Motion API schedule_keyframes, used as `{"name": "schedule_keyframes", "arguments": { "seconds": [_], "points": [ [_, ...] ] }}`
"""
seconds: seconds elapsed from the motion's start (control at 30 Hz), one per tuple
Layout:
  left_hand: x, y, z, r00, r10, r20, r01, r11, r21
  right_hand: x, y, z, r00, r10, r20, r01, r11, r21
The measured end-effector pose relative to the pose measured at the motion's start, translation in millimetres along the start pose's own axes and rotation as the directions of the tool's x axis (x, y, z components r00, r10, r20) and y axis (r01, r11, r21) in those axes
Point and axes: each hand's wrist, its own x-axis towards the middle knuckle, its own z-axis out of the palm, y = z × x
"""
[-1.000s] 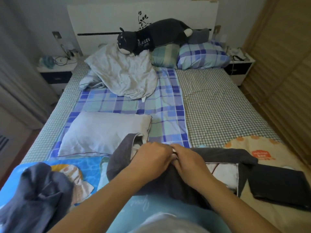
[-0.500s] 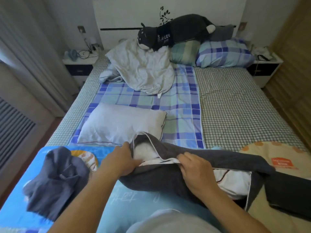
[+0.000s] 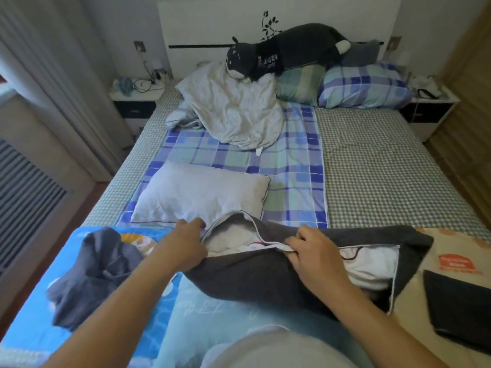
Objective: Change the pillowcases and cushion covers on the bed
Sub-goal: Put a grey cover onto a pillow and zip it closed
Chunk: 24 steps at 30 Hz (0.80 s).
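A dark grey pillowcase (image 3: 260,282) lies across the near end of the bed with a white pillow (image 3: 369,266) partly inside it, showing through the open zipper edge. My left hand (image 3: 183,248) grips the left corner of the case's opening. My right hand (image 3: 316,253) pinches the white zipper edge near the middle. A bare white pillow (image 3: 196,195) lies just beyond, on the blue plaid sheet. A crumpled dark grey cover (image 3: 93,274) sits at the near left. A folded dark cover (image 3: 459,306) lies at the near right.
A rumpled white case (image 3: 233,110) and a dark plush toy (image 3: 287,51) sit near the headboard, beside green (image 3: 300,83) and blue plaid pillows (image 3: 364,86). Nightstands (image 3: 135,102) flank the bed. A curtain hangs at left, a wooden wardrobe at right.
My hands have moved apart from a joined grip, the left to the opening's corner and the right along the zipper edge. The case's opening now gapes wider, showing more white pillow.
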Motion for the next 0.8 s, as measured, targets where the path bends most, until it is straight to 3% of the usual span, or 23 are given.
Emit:
{"name": "schedule_keyframes", "arguments": {
  "seconds": [0.17, 0.27, 0.37, 0.43, 0.53, 0.6, 0.7, 0.8],
  "points": [
    [-17, -6, -24, 0.994, -0.110, 0.017, 0.101, 0.957, 0.271, 1, -23, 4, 1.000, -0.004, -0.021, 0.004, 1.000, 0.014],
    [-16, -8, -16, 0.995, -0.092, 0.022, 0.079, 0.936, 0.343, -6, -26, 9, 0.999, -0.037, -0.001, 0.037, 0.999, -0.005],
    [-11, -16, -4, 0.980, -0.086, 0.178, 0.034, 0.959, 0.280, -14, -26, 8, 0.999, -0.041, -0.025, 0.042, 0.999, 0.009],
    [-6, -21, 6, 0.939, -0.175, 0.295, 0.064, 0.935, 0.349, -20, -30, 7, 0.994, -0.083, -0.065, 0.086, 0.996, 0.031],
    [0, -26, 36, 0.938, -0.272, 0.214, 0.128, 0.848, 0.515, -28, -53, 11, 0.965, -0.251, -0.075, 0.256, 0.963, 0.082],
    [3, -23, 53, 0.953, -0.281, 0.117, 0.184, 0.838, 0.514, -27, -63, 14, 0.953, -0.299, -0.043, 0.302, 0.948, 0.101],
    [3, -20, 43, 0.989, -0.127, -0.069, 0.145, 0.877, 0.458, -15, -51, 16, 0.982, -0.188, 0.022, 0.187, 0.981, 0.058],
    [-3, -23, -2, 0.992, -0.078, -0.095, 0.103, 0.951, 0.292, -10, -36, 17, 0.993, -0.108, 0.055, 0.106, 0.994, 0.042]
  ]
}}
